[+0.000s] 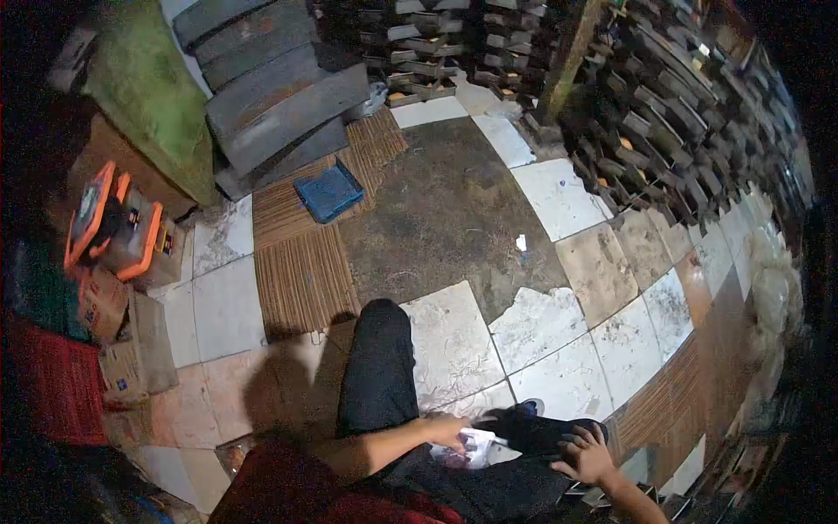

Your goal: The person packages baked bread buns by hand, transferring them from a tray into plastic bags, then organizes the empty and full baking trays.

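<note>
My left hand [449, 432] is closed on a small white object [476, 447], low over my lap between my legs. Blur and my fingers hide its kind; it looks pale, with some darker marks on it. My right hand [586, 455] lies on my right knee in dark trousers [532, 434], fingers spread and holding nothing. My left knee [381, 349] points forward over the floor. A dark shoe [529, 408] shows partly beyond my right leg.
A blue tray [328, 190] lies on the patchwork tile floor [450, 327]. At left stand orange-edged clear boxes [131, 231] and cardboard cartons [105, 303]. Grey stacked slabs [288, 109] lean behind. Dense rows of dark pieces [672, 113] fill the right. A white scrap [521, 243] lies ahead.
</note>
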Action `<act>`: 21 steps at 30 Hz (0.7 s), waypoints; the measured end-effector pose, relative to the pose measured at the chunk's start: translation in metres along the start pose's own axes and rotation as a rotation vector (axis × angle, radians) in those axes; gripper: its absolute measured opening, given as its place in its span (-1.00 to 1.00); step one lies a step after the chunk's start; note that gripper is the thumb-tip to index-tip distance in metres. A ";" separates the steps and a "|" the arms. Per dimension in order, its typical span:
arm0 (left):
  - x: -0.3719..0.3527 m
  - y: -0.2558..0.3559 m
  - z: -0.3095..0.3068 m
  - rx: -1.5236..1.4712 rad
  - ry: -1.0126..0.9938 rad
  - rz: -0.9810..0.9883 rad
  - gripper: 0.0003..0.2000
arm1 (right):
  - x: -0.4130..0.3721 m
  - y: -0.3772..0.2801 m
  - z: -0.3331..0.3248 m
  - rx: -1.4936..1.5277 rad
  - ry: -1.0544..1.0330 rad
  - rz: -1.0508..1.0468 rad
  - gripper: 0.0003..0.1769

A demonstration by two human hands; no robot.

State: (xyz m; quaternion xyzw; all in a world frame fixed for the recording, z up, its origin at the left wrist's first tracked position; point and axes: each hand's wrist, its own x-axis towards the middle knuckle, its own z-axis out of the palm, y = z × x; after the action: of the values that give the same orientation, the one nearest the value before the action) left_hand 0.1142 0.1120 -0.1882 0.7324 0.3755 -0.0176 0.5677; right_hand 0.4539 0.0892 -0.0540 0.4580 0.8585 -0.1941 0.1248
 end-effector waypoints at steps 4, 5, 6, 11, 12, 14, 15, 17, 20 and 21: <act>0.015 -0.028 0.016 -0.234 -0.218 0.090 -0.65 | 0.013 0.007 0.015 0.030 0.195 -0.080 -0.54; 0.013 -0.016 0.005 -0.191 -0.298 0.001 -0.66 | 0.018 0.012 0.023 0.054 0.237 -0.039 -0.57; 0.014 -0.011 0.000 -0.185 -0.374 -0.055 -0.64 | 0.019 0.018 0.025 0.070 0.280 -0.107 -0.66; 0.005 -0.074 0.065 -0.168 -0.147 0.148 -0.56 | 0.000 0.066 0.080 0.048 0.389 -0.323 -0.85; -0.008 -0.067 0.064 -0.075 -0.221 0.007 -0.53 | -0.008 0.063 0.088 0.274 0.292 -0.142 -0.86; -0.019 -0.053 0.069 0.050 -0.413 -0.209 -0.44 | -0.018 0.067 0.087 0.799 0.108 0.104 -0.70; -0.022 -0.052 0.078 0.037 -0.430 -0.199 -0.44 | -0.020 0.066 0.080 1.036 0.066 0.260 -0.60; -0.033 -0.047 0.094 0.400 -0.367 -0.238 -0.35 | 0.004 0.072 0.058 0.599 0.136 -0.124 -0.55; -0.018 0.002 0.048 0.144 -0.296 -0.447 -0.41 | 0.034 0.056 0.003 0.434 0.157 -0.257 -0.51; -0.016 0.022 0.026 -0.001 -0.239 -0.497 -0.42 | 0.038 0.048 -0.006 0.301 0.098 -0.147 -0.48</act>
State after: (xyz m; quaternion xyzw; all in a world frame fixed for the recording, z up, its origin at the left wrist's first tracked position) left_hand 0.1259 0.0795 -0.1723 0.6102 0.4741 -0.2424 0.5866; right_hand 0.4727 0.1437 -0.0743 0.4163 0.8560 -0.3065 -0.0017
